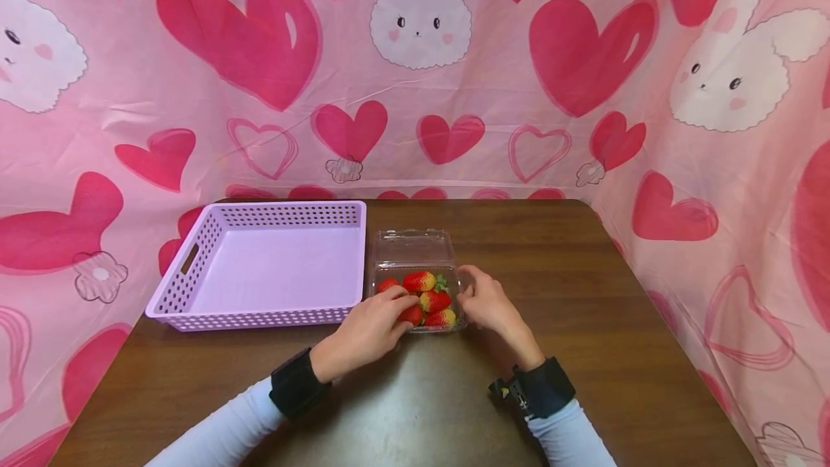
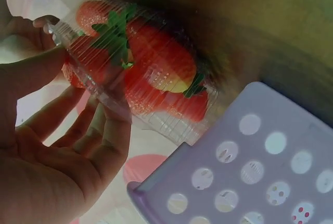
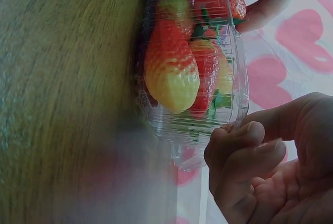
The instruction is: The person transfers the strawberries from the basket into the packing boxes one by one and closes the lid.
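Observation:
A clear plastic clamshell box (image 1: pixel 415 245) stands on the table with its lid raised at the back, filled with several red strawberries (image 1: pixel 434 300), some yellow-tipped with green leaves. Reaching in over its left front side, my left hand (image 1: pixel 372 326) has thumb and fingers around a strawberry (image 1: pixel 411 314) at the rim. The same hand shows in the left wrist view (image 2: pixel 67 146), partly behind the box wall. On the opposite side my right hand (image 1: pixel 488 300) pinches the box's right rim, thumb and forefinger together in the right wrist view (image 3: pixel 260 156).
Just left of the box lies a lilac plastic basket (image 1: pixel 259 319) with perforated walls and a bare floor. Both stand on a dark brown wooden table (image 1: pixel 622 352). A pink curtain (image 1: pixel 402 92) with hearts and rabbits surrounds the table's back and sides.

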The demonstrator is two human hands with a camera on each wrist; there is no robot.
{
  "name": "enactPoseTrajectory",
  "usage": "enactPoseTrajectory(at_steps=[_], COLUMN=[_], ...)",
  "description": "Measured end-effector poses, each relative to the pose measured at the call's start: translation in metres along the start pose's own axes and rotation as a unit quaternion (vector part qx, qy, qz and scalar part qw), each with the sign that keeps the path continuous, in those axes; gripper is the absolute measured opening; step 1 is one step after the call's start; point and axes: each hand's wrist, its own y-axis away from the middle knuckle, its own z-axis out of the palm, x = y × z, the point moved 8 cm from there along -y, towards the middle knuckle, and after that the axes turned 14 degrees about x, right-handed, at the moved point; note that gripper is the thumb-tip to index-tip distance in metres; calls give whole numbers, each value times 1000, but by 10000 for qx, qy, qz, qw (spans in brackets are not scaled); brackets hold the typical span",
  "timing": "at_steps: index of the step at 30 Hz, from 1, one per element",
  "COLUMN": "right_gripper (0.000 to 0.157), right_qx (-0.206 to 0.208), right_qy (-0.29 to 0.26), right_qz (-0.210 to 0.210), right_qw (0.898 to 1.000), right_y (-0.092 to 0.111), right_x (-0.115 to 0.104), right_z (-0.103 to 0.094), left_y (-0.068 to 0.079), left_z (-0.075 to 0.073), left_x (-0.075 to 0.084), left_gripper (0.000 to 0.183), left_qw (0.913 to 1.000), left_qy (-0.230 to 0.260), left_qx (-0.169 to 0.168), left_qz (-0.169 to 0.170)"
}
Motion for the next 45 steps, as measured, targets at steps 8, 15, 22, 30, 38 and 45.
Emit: enactPoseTrajectory(at_steps=[8, 15, 22, 30, 38, 45], right_gripper=[54, 53, 54, 54, 55, 57], right_qx=[58, 55, 99, 44, 42, 60], right_qy=[24, 54, 88, 80, 69, 148], right_qz=[26, 48, 14, 74, 116, 130], right_qw=[10000, 10000, 9999, 9999, 9999, 9998], right_y=[-1, 1, 1, 1, 6, 9], right_x=[1, 2, 2, 7, 13, 15], right_z=[-2, -3, -5, -5, -12, -17], left_y=[8, 24, 31, 35, 36, 35], left_z=[-11, -22, -24, -24, -23, -24], left_x=[1, 3, -4, -9, -10, -12], left_gripper=[42, 31, 27, 28, 28, 25], left_qw=[9982, 9933, 9902, 9889, 9877, 9859], left_qy=[96, 108, 335, 294, 387, 416], left_qx=[590, 1150, 1300, 1341, 1363, 1386], left_qz=[62, 8, -390, -561, -664, -838])
